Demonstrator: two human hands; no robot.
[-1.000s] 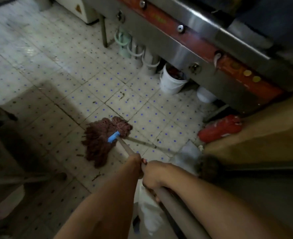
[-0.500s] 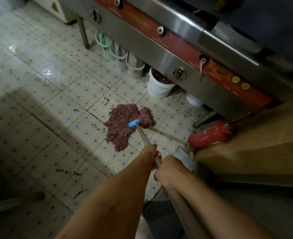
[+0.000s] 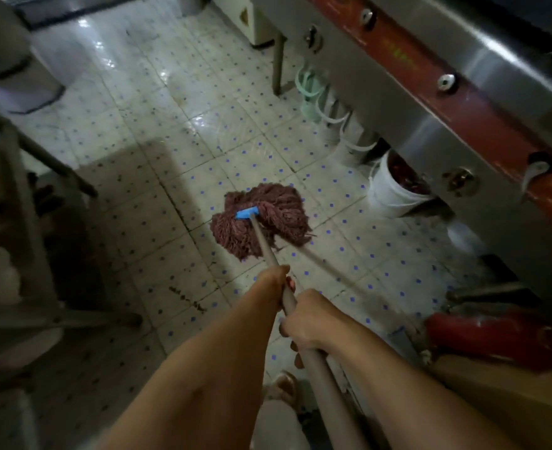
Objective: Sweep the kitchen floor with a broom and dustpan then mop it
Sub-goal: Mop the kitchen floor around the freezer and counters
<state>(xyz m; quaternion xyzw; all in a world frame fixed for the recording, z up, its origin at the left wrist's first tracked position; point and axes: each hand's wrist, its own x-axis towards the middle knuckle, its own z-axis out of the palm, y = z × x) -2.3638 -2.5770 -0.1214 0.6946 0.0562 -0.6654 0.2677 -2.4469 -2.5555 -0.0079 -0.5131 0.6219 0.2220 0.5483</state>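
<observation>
- Far side at about 9 o'clock there's some dim furniture with a slanted dark leg (image 3: 57,164), all in shadow, can't really tell what it is. The mop is well apart from it.
- Floor (image 3: 203,131) is pale tile with little blue dots. The patch up at 11 o'clock is shiny, so I'd guess wet. There are dark specks and a grimy streak (image 3: 187,300) around 7 o'clock of the mop head that look un-mopped to me.
- So we're on the mopping step, not the sweeping one. No broom or dustpan that I can make out for sure.
- Mop head (image 3: 261,219), reddish-brown strings with a blue clamp (image 3: 247,213), sits flat on the floor pretty much dead centre.
- Left hand (image 3: 273,284) is the lower one on the mop handle (image 3: 269,254), fingers curled right round it, tight grip.
- Right hand (image 3: 307,323) is just behind it toward 5 o'clock, fingers wrapped round the same handle too.
- Next move imo: drag the head back toward 7 o'clock over that streak, keeping it pressed down.
- Over at 3 o'clock, a white bucket (image 3: 391,193) sits under the steel stove front (image 3: 462,102), near the head. Don't knock it.
- Red cylinder (image 3: 495,336) lies at 4 o'clock, so watch that too.
</observation>
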